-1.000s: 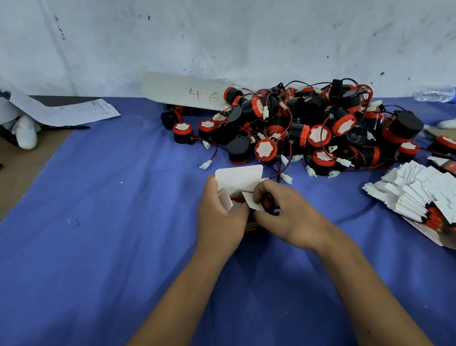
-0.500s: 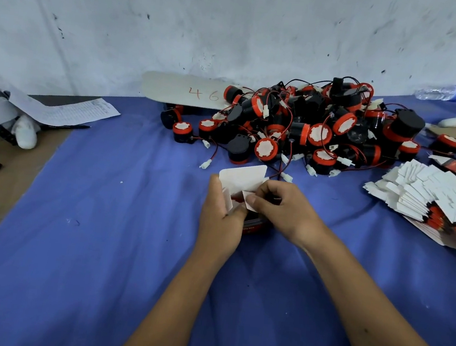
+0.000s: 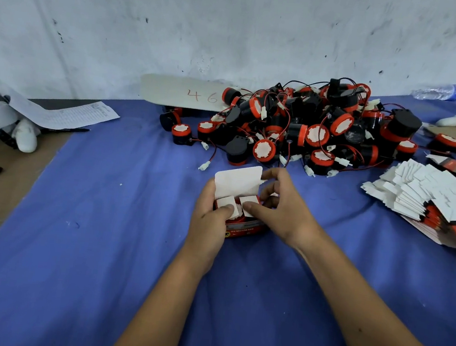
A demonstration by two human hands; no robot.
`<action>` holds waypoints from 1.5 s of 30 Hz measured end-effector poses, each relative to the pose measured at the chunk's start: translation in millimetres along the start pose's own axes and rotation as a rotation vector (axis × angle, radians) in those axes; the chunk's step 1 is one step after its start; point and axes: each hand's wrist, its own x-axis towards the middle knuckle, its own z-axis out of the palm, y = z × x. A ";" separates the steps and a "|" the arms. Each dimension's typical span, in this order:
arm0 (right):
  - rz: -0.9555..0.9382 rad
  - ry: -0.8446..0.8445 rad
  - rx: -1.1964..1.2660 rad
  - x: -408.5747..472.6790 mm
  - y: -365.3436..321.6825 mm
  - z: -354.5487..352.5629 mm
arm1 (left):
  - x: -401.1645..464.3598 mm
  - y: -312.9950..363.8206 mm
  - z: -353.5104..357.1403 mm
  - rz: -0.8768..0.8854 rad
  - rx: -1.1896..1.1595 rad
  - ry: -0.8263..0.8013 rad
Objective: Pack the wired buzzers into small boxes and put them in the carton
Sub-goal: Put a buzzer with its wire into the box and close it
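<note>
- Head view: the small box (image 3: 244, 223) stands on the blue surface (image 3: 101, 229) near the middle, just in front of the pile of wired buzzers (image 3: 305, 130).
- The left hand (image 3: 210, 216) holds the box from its left side, thumb pressing one white side flap down; the right hand (image 3: 279, 207) presses the other flap with the thumb, its fingers loosely bent behind the raised lid flap.
- The box is thin card, I judge — light, easy to crush; best held by its side walls.
- Each buzzer looks like hard plastic, but the thin wires may snag.
- Writing: "46" in red on the white board (image 3: 184, 92) far behind. The print on the box front is too small to read.
- Flat boxes (image 3: 423, 195) lie to the right; no carton is clearly seen.
</note>
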 end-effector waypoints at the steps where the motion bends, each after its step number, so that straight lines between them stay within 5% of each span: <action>1: -0.031 -0.017 0.011 -1.0 0.1 -1.0 | 0.5 -0.4 0.0 -0.004 0.012 -0.001; 5: -0.080 -0.081 -0.002 -0.5 -1.5 -1.1 | 2.1 1.7 0.4 -0.004 0.030 0.002; 13: 0.108 -0.093 0.163 4.0 -10.5 7.1 | 3.0 -1.7 1.9 0.000 0.092 -0.029; 21: -0.178 0.039 0.025 -4.7 1.0 9.4 | 1.7 -4.6 -0.7 0.041 0.074 -0.026; 31: -0.472 -0.028 -0.202 -13.3 -0.9 -8.4 | 0.8 -5.9 -15.3 0.341 0.418 0.013; 38: -0.422 -0.084 -0.231 -24.7 -3.7 -13.1 | 3.4 6.0 -37.4 0.416 0.505 -0.182; 45: -0.435 -0.081 -0.275 -21.3 -2.0 -13.8 | -1.0 9.8 -41.3 0.259 0.326 -0.221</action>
